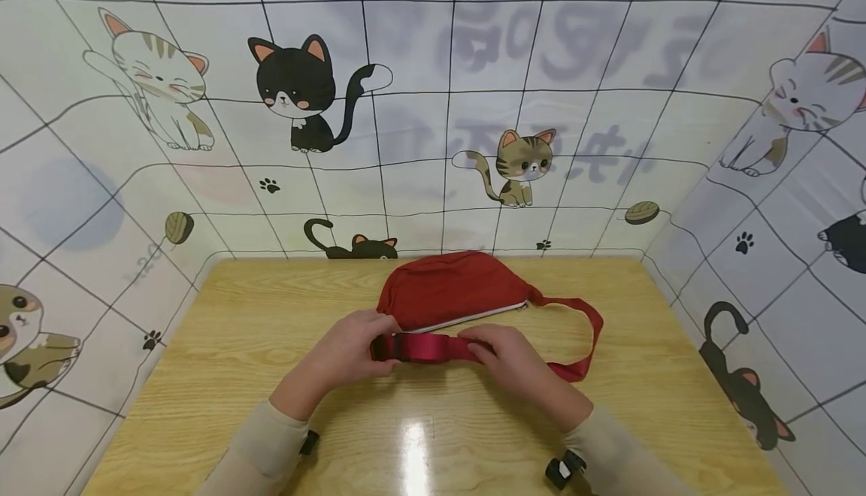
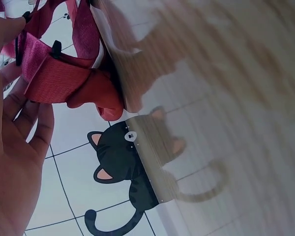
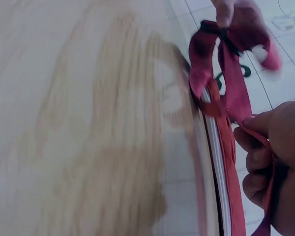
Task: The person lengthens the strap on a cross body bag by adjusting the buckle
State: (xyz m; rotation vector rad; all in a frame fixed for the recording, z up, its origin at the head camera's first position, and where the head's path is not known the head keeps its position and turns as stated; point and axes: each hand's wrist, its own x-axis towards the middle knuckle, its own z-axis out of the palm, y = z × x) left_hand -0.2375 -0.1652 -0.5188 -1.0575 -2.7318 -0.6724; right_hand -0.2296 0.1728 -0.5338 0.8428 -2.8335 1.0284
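A red waist bag (image 1: 449, 285) lies at the back of the table, its pale zipper (image 1: 467, 319) along the near edge. In front of it, a red webbing strap (image 1: 428, 347) stretches between both hands. My left hand (image 1: 346, 349) grips the strap beside a black plastic slider (image 1: 397, 346); the left wrist view shows the thumb at the slider and the webbing (image 2: 59, 81) folded past it. My right hand (image 3: 285, 152) pinches the strap farther right, fingers curled round it. From there the strap loops (image 1: 595, 331) back to the bag's right end.
The wood-grain table (image 1: 284, 285) has a shiny surface that reflects light near its front. Behind it and along both sides stands a white gridded wall covering (image 1: 419, 120) with cartoon cats. Black devices (image 1: 563, 470) are strapped at both wrists.
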